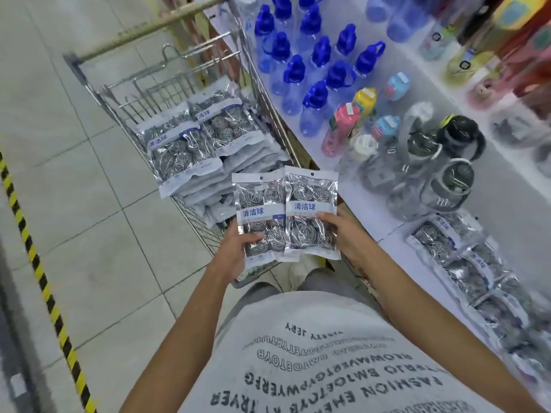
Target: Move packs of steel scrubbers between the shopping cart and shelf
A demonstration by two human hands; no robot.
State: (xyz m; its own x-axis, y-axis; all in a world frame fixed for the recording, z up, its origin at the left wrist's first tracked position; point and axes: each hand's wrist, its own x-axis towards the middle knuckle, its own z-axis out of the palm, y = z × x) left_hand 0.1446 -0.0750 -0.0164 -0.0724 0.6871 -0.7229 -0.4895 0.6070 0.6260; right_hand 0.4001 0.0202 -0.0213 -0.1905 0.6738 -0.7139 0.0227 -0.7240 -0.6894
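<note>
Nearest the camera is the person's grey printed shirt (pixel 313 362), with both bare forearms reaching forward and slightly inward from it. The left hand (pixel 238 248) is clamped on one pack of steel scrubbers (pixel 261 216), fingers wrapped round its lower left edge. The right hand (pixel 347 234) is clamped on a second pack (pixel 311 210), thumb pressed across the front near the printed label. The two packs are upright, side by side, their inner edges touching or just overlapping. A further pack may sit behind them, but I cannot tell.

They are held over the near end of the shopping cart (pixel 190 216), which carries a deep stack of the same packs (pixel 185 150) further forward. To the right, a row of packs (pixel 465 263) already lies on the white shelf (pixel 507 204), near the person. Beyond them stand dark jugs (pixel 447 162) and, further back, blue bottles (pixel 316 64).

My guess is that this is the carrying step, from cart to shelf. The next move would call for swinging both arms right and laying the packs beside that row, clear of the jugs.
</note>
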